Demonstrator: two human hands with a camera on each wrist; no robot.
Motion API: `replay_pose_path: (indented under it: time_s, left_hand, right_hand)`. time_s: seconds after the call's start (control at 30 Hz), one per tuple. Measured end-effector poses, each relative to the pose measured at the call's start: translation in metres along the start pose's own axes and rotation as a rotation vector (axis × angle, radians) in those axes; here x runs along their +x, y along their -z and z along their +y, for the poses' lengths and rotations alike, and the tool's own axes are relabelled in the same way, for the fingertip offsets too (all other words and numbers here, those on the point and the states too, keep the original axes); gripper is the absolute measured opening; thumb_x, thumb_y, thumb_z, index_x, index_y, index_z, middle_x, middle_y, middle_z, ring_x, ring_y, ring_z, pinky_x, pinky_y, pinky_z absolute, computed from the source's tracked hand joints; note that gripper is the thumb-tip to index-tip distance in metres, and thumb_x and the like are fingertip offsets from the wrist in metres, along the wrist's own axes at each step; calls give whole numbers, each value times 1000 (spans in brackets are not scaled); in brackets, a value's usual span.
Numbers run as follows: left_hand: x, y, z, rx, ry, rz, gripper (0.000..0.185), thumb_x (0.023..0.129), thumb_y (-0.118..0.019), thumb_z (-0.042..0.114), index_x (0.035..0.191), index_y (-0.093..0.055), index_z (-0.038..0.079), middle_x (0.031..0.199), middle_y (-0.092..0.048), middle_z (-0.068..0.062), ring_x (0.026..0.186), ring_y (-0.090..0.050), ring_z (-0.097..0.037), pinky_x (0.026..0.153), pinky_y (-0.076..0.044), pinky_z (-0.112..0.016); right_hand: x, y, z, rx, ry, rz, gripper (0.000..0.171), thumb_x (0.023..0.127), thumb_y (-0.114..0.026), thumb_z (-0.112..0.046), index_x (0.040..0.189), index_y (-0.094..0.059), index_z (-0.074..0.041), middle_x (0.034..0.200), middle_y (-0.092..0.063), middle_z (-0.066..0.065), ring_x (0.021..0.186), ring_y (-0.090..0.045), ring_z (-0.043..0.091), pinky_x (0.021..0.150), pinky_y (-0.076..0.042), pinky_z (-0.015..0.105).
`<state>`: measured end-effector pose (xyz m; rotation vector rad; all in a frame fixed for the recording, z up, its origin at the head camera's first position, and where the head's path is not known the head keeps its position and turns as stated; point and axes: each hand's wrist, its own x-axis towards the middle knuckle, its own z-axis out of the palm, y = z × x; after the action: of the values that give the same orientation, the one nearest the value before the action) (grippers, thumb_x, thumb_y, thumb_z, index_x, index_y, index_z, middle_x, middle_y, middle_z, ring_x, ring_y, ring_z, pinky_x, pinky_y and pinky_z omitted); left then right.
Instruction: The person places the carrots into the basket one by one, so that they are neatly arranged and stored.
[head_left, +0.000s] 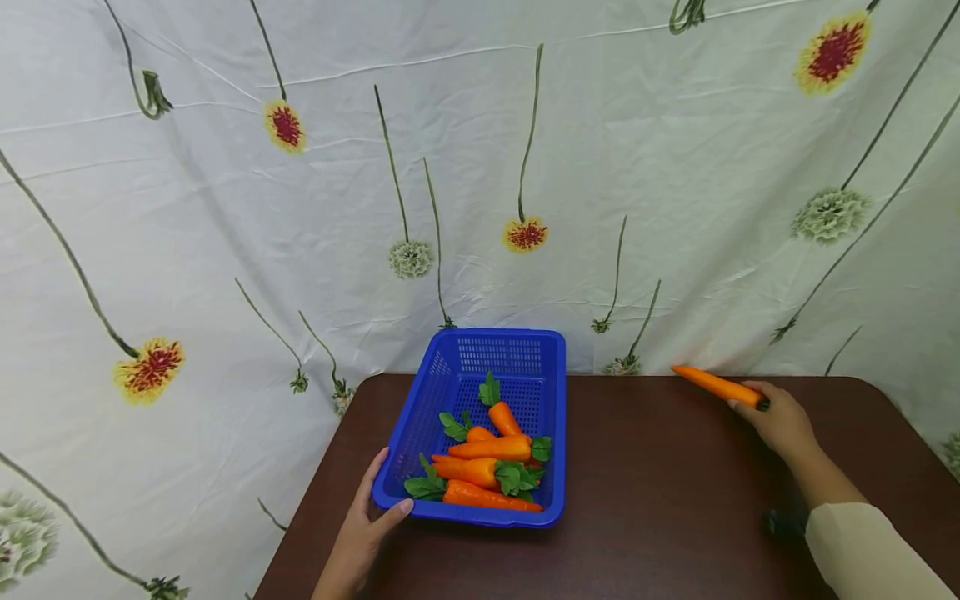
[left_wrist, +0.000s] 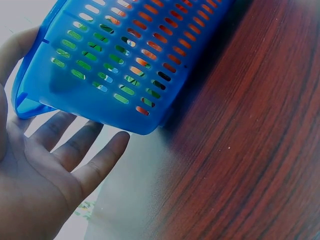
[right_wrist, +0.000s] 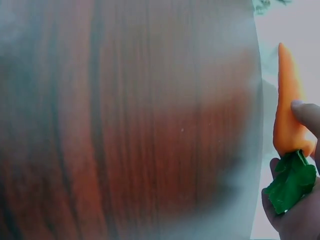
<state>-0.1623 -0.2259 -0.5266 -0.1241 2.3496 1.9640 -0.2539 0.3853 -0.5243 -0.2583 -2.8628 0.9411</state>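
Observation:
A blue plastic basket [head_left: 555, 400] sits on the table, with several orange carrots [head_left: 491, 449] with green leafy tops lying inside, mostly toward its near end. My left hand [head_left: 360, 533] holds the basket's near left corner, thumb on the front rim and a finger along the left side. The left wrist view shows the other fingers of that hand [left_wrist: 55, 165] spread beside the basket's slotted wall [left_wrist: 115, 60]. Off to the right, my right hand [head_left: 783, 421] grips a single carrot [head_left: 712, 384] by its leafy end, tip pointing left. In the right wrist view the thumb presses this carrot [right_wrist: 287, 115] above its green leaves.
The dark brown wooden table [head_left: 660, 500] stretches between basket and right hand. A white flower-printed cloth [head_left: 465, 125] hangs behind the table's far edge and along its left side. A small dark object [head_left: 784, 523] shows beside the right sleeve.

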Motion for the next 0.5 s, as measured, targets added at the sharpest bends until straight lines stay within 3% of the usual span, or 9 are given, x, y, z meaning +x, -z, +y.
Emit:
replay_pose_path:
  time_s: [0.5]
  left_hand:
    - [1, 0, -1, -50, -20, -23, 78, 91, -65, 22, 150, -19, 43, 158, -25, -10, 137, -38, -33, 93, -45, -16]
  right_hand:
    - [-18, -2, -36, 26, 136, 31, 63, 94, -55, -49, 136, -49, -3, 126, -50, 28, 93, -50, 35, 70, -41, 44]
